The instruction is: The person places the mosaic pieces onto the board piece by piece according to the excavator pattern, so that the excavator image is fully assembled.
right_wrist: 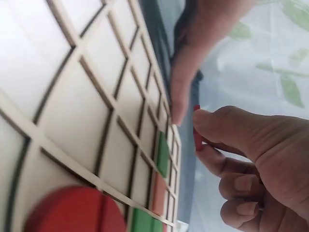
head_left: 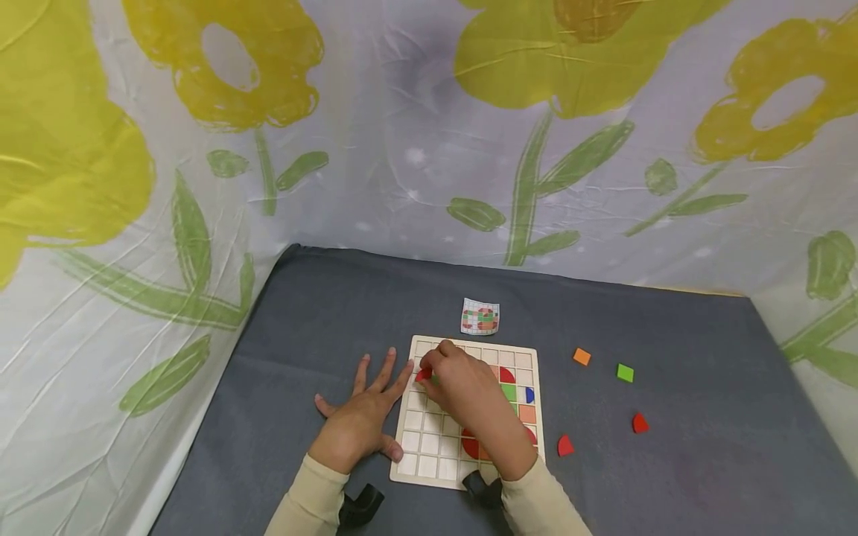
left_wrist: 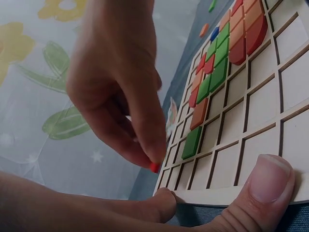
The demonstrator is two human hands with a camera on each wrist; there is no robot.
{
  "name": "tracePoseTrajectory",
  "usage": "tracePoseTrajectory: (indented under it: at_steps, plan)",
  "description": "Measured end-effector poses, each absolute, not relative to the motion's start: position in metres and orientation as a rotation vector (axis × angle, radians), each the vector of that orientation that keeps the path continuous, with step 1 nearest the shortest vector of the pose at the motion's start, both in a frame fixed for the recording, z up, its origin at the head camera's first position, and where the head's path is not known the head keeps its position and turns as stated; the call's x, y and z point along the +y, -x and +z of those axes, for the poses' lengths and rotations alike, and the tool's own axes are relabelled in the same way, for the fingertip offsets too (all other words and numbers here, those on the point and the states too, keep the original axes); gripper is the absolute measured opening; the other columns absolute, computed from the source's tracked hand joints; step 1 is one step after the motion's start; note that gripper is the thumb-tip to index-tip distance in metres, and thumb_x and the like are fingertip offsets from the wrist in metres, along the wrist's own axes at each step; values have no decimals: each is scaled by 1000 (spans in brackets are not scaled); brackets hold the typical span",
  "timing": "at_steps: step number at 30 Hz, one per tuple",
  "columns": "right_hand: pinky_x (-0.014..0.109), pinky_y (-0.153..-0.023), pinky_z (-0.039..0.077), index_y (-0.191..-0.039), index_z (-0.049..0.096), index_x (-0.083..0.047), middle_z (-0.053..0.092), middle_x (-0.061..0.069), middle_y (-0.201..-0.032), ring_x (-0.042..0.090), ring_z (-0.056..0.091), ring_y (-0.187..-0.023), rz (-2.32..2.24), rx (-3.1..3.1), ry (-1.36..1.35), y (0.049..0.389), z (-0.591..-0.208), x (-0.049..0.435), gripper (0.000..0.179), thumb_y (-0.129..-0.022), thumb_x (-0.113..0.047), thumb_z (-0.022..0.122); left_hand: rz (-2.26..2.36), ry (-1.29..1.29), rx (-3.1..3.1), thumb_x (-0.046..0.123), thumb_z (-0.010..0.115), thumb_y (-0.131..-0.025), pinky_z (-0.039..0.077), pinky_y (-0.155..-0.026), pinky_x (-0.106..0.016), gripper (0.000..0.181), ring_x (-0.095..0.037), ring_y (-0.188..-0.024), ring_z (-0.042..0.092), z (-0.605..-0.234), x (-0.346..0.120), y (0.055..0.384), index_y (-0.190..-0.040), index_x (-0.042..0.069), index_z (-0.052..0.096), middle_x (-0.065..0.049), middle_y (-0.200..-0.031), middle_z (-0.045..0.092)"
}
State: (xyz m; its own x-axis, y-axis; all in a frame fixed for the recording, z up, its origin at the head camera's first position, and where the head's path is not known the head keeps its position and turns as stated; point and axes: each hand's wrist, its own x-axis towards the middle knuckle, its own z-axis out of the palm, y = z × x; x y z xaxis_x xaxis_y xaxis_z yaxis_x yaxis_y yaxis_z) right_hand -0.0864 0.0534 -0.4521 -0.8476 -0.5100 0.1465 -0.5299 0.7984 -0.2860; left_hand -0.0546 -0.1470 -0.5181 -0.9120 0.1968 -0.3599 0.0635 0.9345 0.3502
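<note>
A wooden grid board (head_left: pixel 413 444) lies on the dark cloth, partly filled with red, green, orange and blue pieces. My right hand (head_left: pixel 469 383) pinches a small red quarter-round piece (head_left: pixel 423 374) between thumb and fingertips, over the board's upper left cells; in the right wrist view the red piece (right_wrist: pixel 197 128) is seen edge-on. My left hand (head_left: pixel 362 424) is spread at the board's left side, its thumb (left_wrist: pixel 270 179) on the edge. Green (left_wrist: pixel 192 142) and orange pieces sit in nearby cells. The right hand and forearm hide part of the board in the head view.
A small printed pattern card (head_left: pixel 480 317) lies behind the board. To the right lie an orange square (head_left: pixel 582 356), a green square (head_left: pixel 625 372) and two red quarter-round pieces, one near (head_left: pixel 566 446) and one farther off (head_left: pixel 640 423). A flowered curtain (head_left: pixel 402 149) hangs behind.
</note>
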Motion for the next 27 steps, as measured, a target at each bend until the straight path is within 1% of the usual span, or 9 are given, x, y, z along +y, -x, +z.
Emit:
tracePoseTrajectory:
  at_steps: [4, 7, 12, 17, 19, 22, 26, 27]
  plan:
    - [28, -64, 58, -107, 81, -14, 67, 0, -97, 12, 66, -78, 476, -2962, -844, 88, -458, 50, 22, -90, -26, 88, 443, -184, 2695, 47, 101, -48, 0, -86, -101, 154, -35, -163, -14, -522, -146, 57, -166, 53, 3, 15, -176, -14]
    - [29, -65, 59, -108, 81, -13, 66, 0, -97, 13, 67, -79, 466, -2979, -853, 89, -460, 47, 23, -90, -26, 87, 440, -181, 2693, 47, 102, -48, 0, -85, -101, 154, -35, -163, -14, -520, -145, 56, -166, 53, 3, 15, -176, -13]
    - [28, -62, 57, -108, 81, -13, 64, 0, -94, 12, 64, -75, 449, -2988, -873, 89, -462, 45, 21, -91, -23, 86, 465, -171, 2666, 45, 102, -49, -4, -85, -100, 154, -33, -163, -15, -510, -144, 55, -167, 52, 3, 15, -176, -14]
    - [26, -60, 55, -108, 80, -14, 64, -1, -94, 10, 62, -73, 437, -2984, -890, 89, -465, 44, 21, -91, -23, 87, 478, -191, 2676, 45, 101, -50, -2, -83, -102, 152, -34, -163, -14, -496, -142, 52, -169, 48, 7, 12, -177, -11]
    - [26, -60, 55, -109, 80, -14, 64, -1, -94, 10, 63, -73, 426, -2977, -898, 89, -466, 44, 21, -90, -23, 87, 480, -188, 2673, 45, 101, -50, -1, -84, -102, 151, -34, -163, -13, -495, -142, 51, -169, 48, 8, 12, -177, -11]
    - [26, -60, 56, -110, 80, -15, 64, 0, -95, 10, 63, -74, 409, -2973, -904, 90, -466, 44, 23, -90, -22, 88, 495, -174, 2646, 43, 102, -51, -4, -86, -100, 151, -33, -163, -16, -495, -142, 52, -168, 48, 7, 13, -177, -13]
    - [26, -62, 57, -111, 80, -15, 64, 0, -95, 10, 64, -74, 400, -2974, -904, 90, -466, 43, 24, -89, -22, 89, 480, -175, 2643, 40, 102, -53, 0, -87, -101, 148, -34, -163, -14, -487, -141, 51, -170, 45, 10, 11, -178, -10]
    - [26, -62, 57, -110, 80, -15, 64, 0, -95, 10, 63, -74, 399, -2975, -903, 90, -466, 43, 24, -89, -22, 89, 473, -190, 2655, 41, 102, -52, 1, -85, -102, 149, -35, -163, -13, -489, -142, 51, -170, 46, 10, 10, -178, -10]
